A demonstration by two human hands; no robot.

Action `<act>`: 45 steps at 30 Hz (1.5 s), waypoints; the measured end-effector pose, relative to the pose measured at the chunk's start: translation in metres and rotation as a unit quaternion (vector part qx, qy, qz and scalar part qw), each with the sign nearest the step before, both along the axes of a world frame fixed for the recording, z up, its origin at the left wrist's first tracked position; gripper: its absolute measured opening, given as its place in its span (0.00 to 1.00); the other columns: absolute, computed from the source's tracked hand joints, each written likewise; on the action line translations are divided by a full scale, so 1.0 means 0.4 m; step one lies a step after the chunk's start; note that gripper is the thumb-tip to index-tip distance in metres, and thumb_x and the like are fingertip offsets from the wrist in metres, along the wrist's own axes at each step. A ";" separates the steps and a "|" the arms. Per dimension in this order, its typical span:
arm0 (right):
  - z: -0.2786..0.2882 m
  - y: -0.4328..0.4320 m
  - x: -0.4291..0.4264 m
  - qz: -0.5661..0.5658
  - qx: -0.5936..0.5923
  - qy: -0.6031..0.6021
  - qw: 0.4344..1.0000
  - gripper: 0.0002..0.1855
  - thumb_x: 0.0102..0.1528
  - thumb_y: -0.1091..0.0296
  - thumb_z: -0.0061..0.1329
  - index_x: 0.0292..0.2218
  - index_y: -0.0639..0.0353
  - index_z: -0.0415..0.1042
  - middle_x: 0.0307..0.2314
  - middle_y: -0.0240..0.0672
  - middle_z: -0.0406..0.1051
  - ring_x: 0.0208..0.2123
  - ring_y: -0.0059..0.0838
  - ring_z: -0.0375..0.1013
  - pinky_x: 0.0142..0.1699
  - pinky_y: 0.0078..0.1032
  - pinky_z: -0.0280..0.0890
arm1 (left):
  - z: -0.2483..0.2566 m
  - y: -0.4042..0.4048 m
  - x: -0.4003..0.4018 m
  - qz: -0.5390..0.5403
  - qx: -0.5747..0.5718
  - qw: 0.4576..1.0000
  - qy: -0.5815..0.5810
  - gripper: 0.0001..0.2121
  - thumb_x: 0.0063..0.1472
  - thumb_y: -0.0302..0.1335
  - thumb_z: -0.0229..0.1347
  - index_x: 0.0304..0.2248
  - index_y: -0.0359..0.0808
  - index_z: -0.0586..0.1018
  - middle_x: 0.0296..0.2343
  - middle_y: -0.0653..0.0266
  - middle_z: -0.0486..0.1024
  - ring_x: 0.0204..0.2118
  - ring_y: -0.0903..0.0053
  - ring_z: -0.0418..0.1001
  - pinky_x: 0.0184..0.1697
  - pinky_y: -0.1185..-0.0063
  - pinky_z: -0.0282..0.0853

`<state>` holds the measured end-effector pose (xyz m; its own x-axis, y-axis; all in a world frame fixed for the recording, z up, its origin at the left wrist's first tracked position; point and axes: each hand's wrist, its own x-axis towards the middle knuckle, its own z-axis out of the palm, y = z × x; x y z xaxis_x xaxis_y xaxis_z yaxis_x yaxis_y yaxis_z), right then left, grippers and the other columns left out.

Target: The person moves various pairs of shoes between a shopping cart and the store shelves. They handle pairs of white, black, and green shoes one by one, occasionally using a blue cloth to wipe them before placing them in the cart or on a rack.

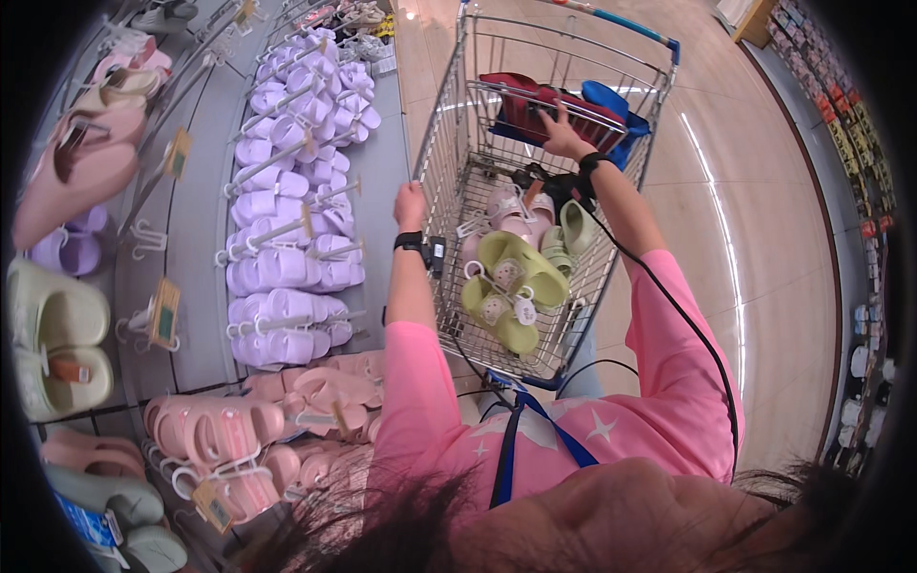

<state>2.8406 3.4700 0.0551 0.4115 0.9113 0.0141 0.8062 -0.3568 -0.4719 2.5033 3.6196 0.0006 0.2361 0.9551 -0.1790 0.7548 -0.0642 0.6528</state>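
A metal wire shopping cart (573, 326) stands before me. My left hand (410, 206) is closed on its left side rim. My right hand (564, 136) is over the raised wire compartment, fingers apart, at a dark red and blue bag (526, 118); whether it touches the bag or the wire is unclear. In the basket lie green slides (526, 261) with round patches and a white tag, pink clogs (505, 204) on a hanger, pale green slippers (575, 225) and a black item (534, 174), partly hidden by my right forearm.
Lilac slippers (283, 265) hang on metal display hooks at the left, with pink slippers (229, 430) below them. Larger pink and green footwear hangs at the far left. Small packaged goods (845, 136) line a rack at the right, across the shiny tiled floor (774, 272). Black cables run beside both arms.
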 end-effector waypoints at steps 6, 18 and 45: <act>0.126 0.398 0.343 0.123 0.011 0.004 0.992 0.27 0.35 0.76 0.44 0.42 0.57 0.61 0.52 0.59 0.34 0.39 0.57 0.65 0.46 0.33 0.61 | 0.130 0.293 0.301 0.094 0.123 0.980 0.124 0.18 0.56 0.41 0.41 0.36 0.38 0.74 0.39 0.55 0.68 0.44 0.60 0.64 0.46 0.58 0.54; 0.089 0.531 0.590 0.293 0.077 0.040 0.952 0.23 0.38 0.68 0.46 0.40 0.57 0.64 0.50 0.66 0.39 0.40 0.57 0.64 0.48 0.34 0.60 | 0.084 0.012 0.901 0.137 0.157 0.976 -0.058 0.12 0.48 0.29 0.49 0.33 0.32 0.71 0.34 0.49 0.68 0.36 0.54 0.67 0.37 0.65 0.64; 0.149 0.619 1.283 0.414 -0.095 -0.229 0.876 0.12 0.40 0.66 0.43 0.26 0.61 0.73 0.26 0.49 0.71 0.32 0.45 0.71 0.39 0.36 0.65 | 0.239 -0.004 1.768 -0.030 0.167 0.985 0.033 0.17 0.55 0.40 0.47 0.25 0.34 0.77 0.22 0.56 0.73 0.27 0.62 0.72 0.29 0.68 0.67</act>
<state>3.3538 3.7177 0.1147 -0.3999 0.8989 -0.1793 0.9153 0.4019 -0.0265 3.2106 3.6179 0.0961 0.2914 0.9483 0.1259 0.7839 -0.3122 0.5367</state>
